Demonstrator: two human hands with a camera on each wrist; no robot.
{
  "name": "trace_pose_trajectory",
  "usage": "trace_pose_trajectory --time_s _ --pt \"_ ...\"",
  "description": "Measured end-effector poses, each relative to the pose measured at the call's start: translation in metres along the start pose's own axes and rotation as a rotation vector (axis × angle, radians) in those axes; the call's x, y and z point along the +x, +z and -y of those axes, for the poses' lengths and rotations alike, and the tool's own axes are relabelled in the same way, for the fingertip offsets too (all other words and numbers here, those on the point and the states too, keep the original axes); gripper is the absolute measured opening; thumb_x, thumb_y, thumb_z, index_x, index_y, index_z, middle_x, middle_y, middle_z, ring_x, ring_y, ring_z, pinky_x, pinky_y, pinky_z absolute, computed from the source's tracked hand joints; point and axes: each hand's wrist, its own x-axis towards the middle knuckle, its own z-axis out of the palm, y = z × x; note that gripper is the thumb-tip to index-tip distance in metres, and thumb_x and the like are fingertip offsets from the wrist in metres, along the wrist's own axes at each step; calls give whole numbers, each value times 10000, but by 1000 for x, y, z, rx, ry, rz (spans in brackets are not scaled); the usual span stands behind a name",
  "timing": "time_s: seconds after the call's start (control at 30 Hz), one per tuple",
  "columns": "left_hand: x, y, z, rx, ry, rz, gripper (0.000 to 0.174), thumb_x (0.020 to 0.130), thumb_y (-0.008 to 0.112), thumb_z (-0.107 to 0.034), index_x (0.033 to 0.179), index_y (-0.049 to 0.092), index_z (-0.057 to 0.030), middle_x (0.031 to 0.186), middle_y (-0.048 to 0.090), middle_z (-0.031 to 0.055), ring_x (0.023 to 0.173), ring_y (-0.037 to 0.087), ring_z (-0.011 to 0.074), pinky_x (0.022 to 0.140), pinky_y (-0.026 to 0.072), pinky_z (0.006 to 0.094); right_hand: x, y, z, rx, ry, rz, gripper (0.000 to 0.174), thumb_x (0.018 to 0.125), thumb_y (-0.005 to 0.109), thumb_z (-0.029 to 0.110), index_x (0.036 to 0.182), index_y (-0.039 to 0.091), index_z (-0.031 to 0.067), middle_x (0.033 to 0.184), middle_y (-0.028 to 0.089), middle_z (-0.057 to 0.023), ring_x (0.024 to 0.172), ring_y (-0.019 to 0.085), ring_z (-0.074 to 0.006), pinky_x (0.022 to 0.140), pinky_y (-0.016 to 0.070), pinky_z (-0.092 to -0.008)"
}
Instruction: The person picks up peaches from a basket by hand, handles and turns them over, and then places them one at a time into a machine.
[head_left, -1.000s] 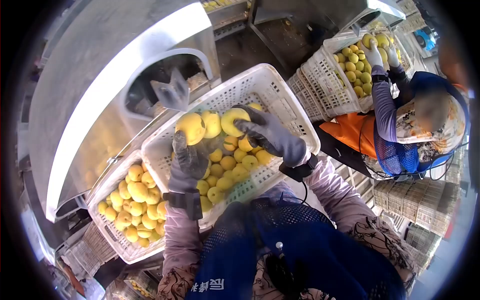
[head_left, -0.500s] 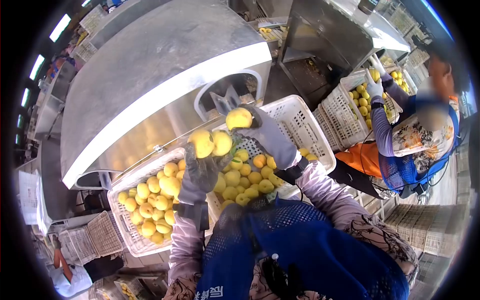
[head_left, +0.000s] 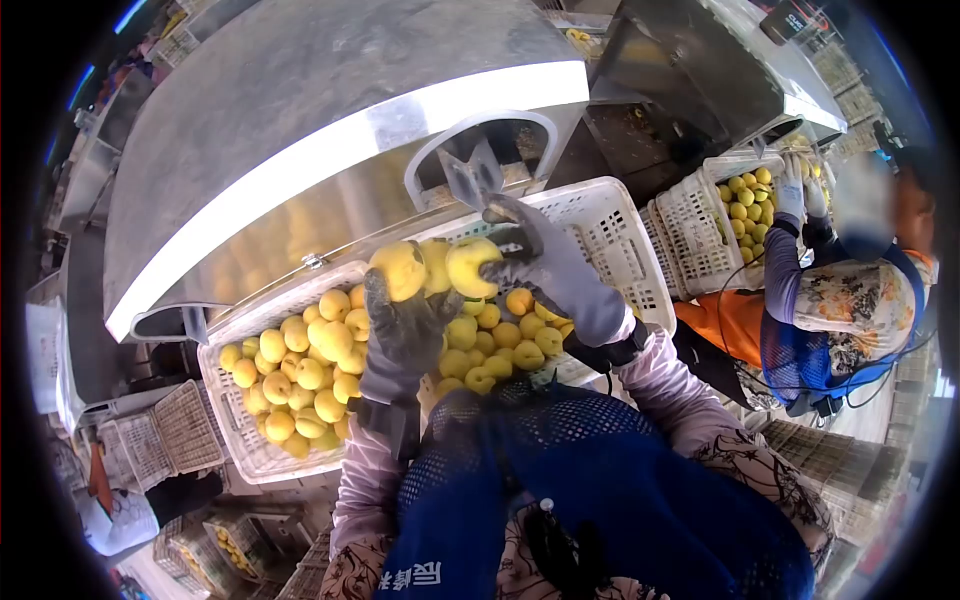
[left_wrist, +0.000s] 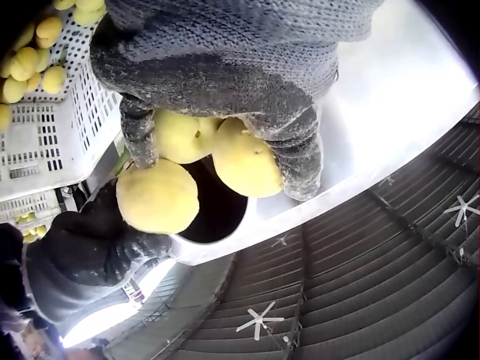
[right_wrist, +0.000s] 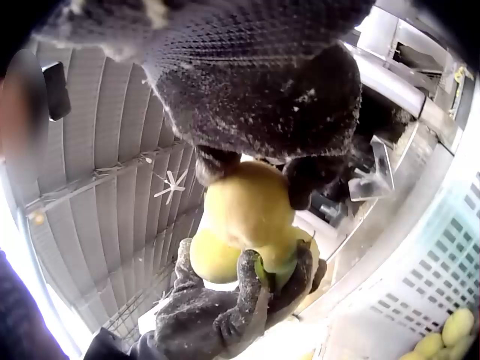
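Both hands wear dark-stained grey gloves. In the head view the left hand (head_left: 405, 325) holds two yellow fruits, one (head_left: 398, 270) by the thumb side and another (head_left: 434, 262) beside it. The right hand (head_left: 560, 270) pinches a third yellow fruit (head_left: 473, 266) right against them. From the left wrist, two fruits (left_wrist: 246, 159) sit between the left fingers, and the third (left_wrist: 158, 196) is by the right hand (left_wrist: 86, 251). The right wrist view shows the right fingers on a fruit (right_wrist: 250, 204) above the left hand (right_wrist: 217, 311). Below are two white crates of similar fruit.
One crate (head_left: 222, 418) lies at left, the other (head_left: 655, 275) under the right arm. A metal machine (head_left: 330, 110) with a rounded opening stands beyond them. At right, another person (head_left: 840, 300) handles fruit at a further crate (head_left: 690, 215). Stacked crates (head_left: 185, 430) stand lower left.
The head view has swung, so more of the machine shows. The right hand's fruit, apart from the left hand's fruits half a second ago, is now up against them. The left hand keeps its hold.
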Motion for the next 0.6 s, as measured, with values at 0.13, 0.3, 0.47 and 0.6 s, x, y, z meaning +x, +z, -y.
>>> trace_pose_trajectory --time_s 0.13,0.3,0.47,0.6 --pt "3 7 6 13 38 -26 604 1040 537 -485 1490 510 -83 1542 522 110 1434 472 331 1272 231 568 0 -7 -4 -198 15 84 726 846 859 180 1487 534 80 1411 610 -146 1279 601 -281 1099 495 -384" --pt "17 4 -6 -199 -59 -29 623 1042 546 -502 1508 497 -93 1548 514 112 1437 474 322 1259 264 567 8 -13 14 -564 -149 160 777 772 919 282 1439 571 88 1367 621 -186 1243 618 -358 1072 510 -408" --pt "17 -7 -12 -304 -151 -89 642 1043 555 -519 1527 485 -103 1555 506 114 1441 475 313 1245 296 565 48 -8 -9 -369 -149 -274 712 812 891 302 1372 560 12 1319 601 -229 1225 617 -384 1026 518 -437" --pt "-20 -17 10 -215 -216 -122 655 1044 560 -530 1538 477 -109 1558 501 116 1443 476 308 1237 316 564 87 0 -68 -445 -196 -461 743 829 879 359 1332 515 -49 1306 565 -257 1177 614 -410 969 527 -466"
